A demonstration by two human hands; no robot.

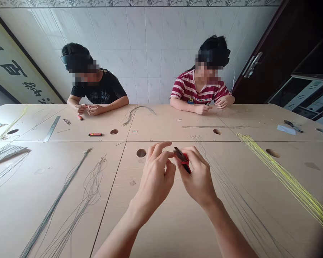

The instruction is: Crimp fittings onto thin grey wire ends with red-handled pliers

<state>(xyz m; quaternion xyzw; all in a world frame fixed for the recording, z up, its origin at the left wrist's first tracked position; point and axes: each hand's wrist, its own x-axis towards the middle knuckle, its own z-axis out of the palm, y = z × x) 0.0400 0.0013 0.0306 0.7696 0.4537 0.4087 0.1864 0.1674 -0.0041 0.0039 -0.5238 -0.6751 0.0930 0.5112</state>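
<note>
The person's hands are above the tabletop [153, 233], with a grey cord bundle [66, 186] leftward, a yellow cord bundle [281, 176] rightward and the far edge well beyond. The right hand [198, 175] is wrapped around red-and-black-handled pliers [181, 154], their nose just beside the bent index finger of the left hand [157, 173]; whether that hand pinches anything cannot be told.

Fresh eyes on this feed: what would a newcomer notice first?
Probably the red-and-black pliers in the right hand, near the centre, close beside the left hand. Next, the bright yellow strands slanting down the right side of the table. Then the red-striped shirt of a person seated across it.
</note>
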